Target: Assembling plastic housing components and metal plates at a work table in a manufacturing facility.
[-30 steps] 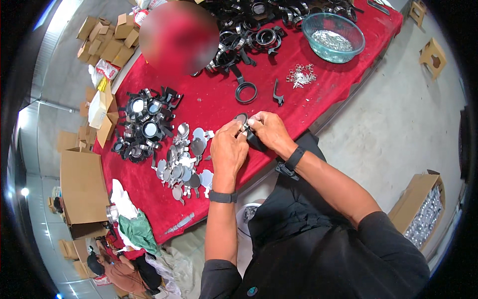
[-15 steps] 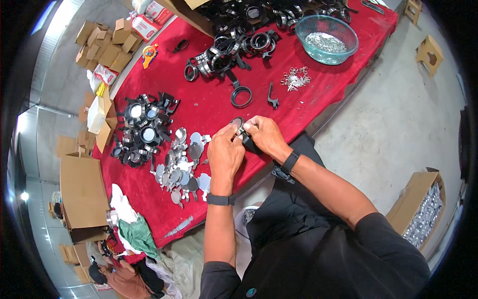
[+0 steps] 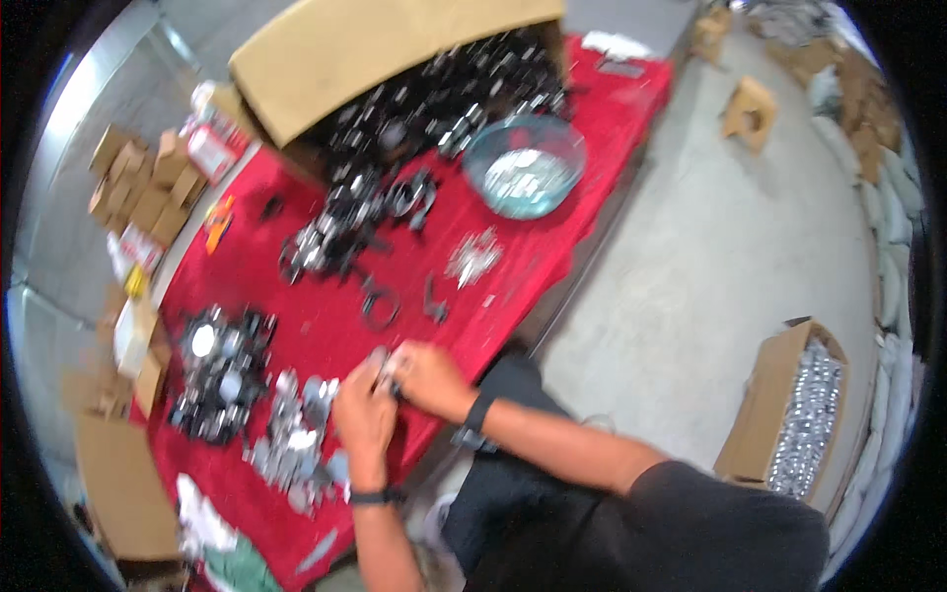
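Note:
Over the near edge of the red-covered table, my hands meet with their fingertips pinched together. In my left hand is a small round metal disc, blurred and mostly covered by fingers. My right hand closes on a dark part beside it, of which little shows. Left of my left hand lies a loose pile of metal discs with tabs. Beyond it is a heap of black ring-shaped parts with discs in them. Ahead of my hands lie one black ring with an arm and a slim black lever.
Small silver pins and clips lie near a clear bowl of metal bits. Behind are more black rings and a large cardboard box filled with them. A carton of shiny parts and stools stand on the floor.
The view has tilted up, so table and hands sit lower and further left in it; the large box now shows. My hands stay together on the same parts.

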Motion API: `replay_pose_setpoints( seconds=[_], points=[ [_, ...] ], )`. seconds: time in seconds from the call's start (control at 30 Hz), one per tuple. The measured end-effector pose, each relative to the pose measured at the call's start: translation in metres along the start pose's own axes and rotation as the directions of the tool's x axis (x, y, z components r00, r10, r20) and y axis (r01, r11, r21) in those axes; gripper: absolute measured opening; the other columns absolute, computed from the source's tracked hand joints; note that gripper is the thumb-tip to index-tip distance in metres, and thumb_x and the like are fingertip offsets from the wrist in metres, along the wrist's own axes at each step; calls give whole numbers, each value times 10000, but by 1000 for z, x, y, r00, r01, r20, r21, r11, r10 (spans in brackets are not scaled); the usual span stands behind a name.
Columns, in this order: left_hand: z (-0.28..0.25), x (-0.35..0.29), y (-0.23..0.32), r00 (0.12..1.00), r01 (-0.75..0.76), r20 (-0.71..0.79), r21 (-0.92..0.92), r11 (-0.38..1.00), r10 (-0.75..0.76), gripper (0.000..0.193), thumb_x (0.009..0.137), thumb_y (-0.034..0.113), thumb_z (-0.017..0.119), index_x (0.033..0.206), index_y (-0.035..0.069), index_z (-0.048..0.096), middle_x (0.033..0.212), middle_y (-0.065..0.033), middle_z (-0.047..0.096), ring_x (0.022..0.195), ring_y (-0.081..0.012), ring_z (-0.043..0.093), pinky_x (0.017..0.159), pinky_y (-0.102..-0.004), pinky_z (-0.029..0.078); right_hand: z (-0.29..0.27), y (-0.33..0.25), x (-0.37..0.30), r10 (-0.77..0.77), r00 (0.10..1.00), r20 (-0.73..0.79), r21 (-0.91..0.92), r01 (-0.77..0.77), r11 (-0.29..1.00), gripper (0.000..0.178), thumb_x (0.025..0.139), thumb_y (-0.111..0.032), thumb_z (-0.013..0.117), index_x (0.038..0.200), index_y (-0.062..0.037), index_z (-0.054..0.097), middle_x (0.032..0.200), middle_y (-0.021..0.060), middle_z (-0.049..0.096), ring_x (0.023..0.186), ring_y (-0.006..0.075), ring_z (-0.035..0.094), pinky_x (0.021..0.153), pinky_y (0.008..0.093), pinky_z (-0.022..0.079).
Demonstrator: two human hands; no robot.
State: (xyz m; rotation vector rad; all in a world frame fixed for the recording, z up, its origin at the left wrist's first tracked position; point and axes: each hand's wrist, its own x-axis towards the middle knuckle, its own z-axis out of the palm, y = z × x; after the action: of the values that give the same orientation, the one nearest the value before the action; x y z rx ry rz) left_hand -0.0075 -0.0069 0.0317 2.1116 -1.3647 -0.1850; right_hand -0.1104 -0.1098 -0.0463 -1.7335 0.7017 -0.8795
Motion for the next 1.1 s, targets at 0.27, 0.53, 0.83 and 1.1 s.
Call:
replay_pose_setpoints(
  seconds=[0.27, 0.53, 0.83, 1.1],
  points=[
    [-3, -2, 12, 995, 96, -1, 25, 995, -96, 369, 884, 16, 694, 1238, -37, 786, 1228, -274, 770, 1169, -442, 733, 1065, -481, 552, -8, -3, 2, 77, 992, 97, 98, -86, 991, 305, 1010, -267, 692, 1110, 4, 789, 1020, 197, 805, 980, 340, 787, 872, 447, 593],
    [-1, -2, 21, 987, 101, -120, -42, 994, -106, 369, 859, 27, 690, 1208, -23, 797, 1165, -263, 790, 1076, -431, 769, 970, -443, 586, -8, -6, -18, -20, 1000, 22, 17, 20, 1000, 277, 1032, -203, 690, 1176, 4, 803, 1131, 197, 770, 1085, 344, 749, 962, 419, 583],
    [10, -6, 9, 977, 65, -195, -103, 993, -84, 299, 864, 56, 699, 1130, -24, 810, 1145, -270, 790, 1087, -426, 765, 991, -441, 591, -11, -26, -38, -177, 984, 0, -14, 177, 984, 273, 1057, -169, 668, 1259, -9, 757, 1198, 172, 717, 1124, 363, 715, 974, 449, 584],
    [2, -2, 14, 996, 61, -63, -94, 994, -67, 245, 896, 128, 729, 1096, -1, 788, 1149, -234, 777, 1099, -438, 731, 976, -501, 574, -53, -25, -27, -345, 937, 62, -165, 351, 922, 311, 961, -109, 696, 1243, 19, 721, 1192, 245, 724, 1127, 423, 704, 1008, 494, 574]
  ],
)
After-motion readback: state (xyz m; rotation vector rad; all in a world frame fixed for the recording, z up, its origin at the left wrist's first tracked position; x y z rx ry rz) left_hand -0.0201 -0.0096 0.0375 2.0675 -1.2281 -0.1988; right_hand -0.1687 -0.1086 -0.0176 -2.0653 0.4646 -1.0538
